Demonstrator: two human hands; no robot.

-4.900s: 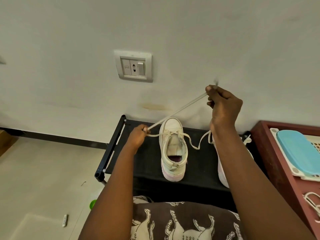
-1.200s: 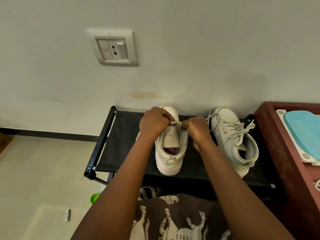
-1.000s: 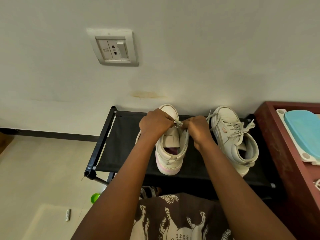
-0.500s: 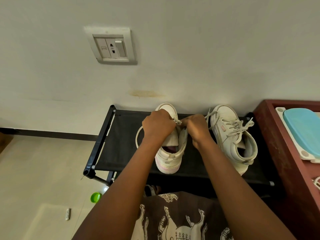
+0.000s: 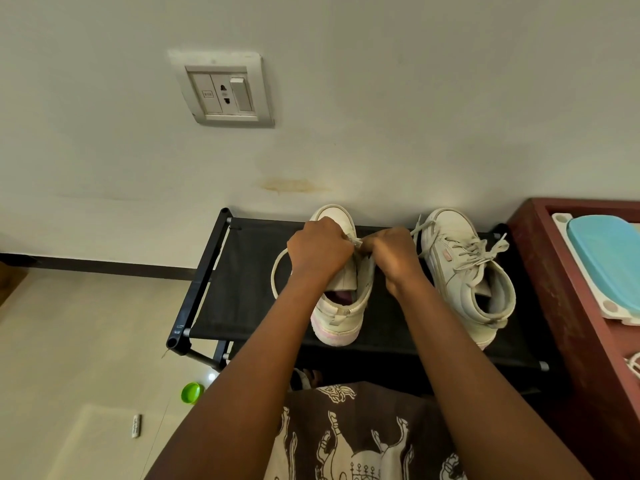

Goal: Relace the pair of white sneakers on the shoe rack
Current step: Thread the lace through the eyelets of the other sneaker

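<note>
- A plain off-white wall [image 5: 433,98] fills the upper half, evenly lit, with a brownish stain [image 5: 294,185] low down.
- A white switch-and-socket plate [image 5: 221,90] is mounted on the wall, left of centre.
- A dark skirting strip [image 5: 104,266] runs along the wall's foot at left.
- The glossy cream floor [image 5: 69,341] lies at lower left; a green round cap [image 5: 191,393] and a small white stick [image 5: 136,426] rest on it.
- A black shoe rack [image 5: 242,289] with a fabric shelf stands against the wall.
- A reddish-brown wooden unit [image 5: 554,271] stands just beside it, right.
</note>
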